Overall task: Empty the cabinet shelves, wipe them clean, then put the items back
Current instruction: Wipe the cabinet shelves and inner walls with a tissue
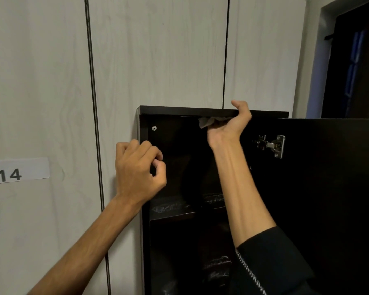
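The dark cabinet stands against pale wood-grain wall panels, its door swung open to the right on a metal hinge. The top panel projects at the upper front edge. Below it, the upper shelf shows dull smears or glints; whether these are items, residue or reflections cannot be determined in the dark interior. The lower compartment is likewise too dark to read. The right hand is raised to the top panel, thumb hooked over its upper face and fingers curled beneath, pressing a grey cloth against the underside. The left hand is at the cabinet's left front edge with fingers loosely curled and no object visible in them; contact with the edge looks likely but is not certain. Judged stage: wiping in progress at the underside of the top panel. Risks noted: the cloth is held only by finger pressure against the panel and may bunch or drop into the shelf below if pressure eases. The hinge sits close to the right forearm's path, so a wide sweep could scrape the arm against it. The dark interior could lead to missed patches. A paper label reading 14 is on the wall to the left.
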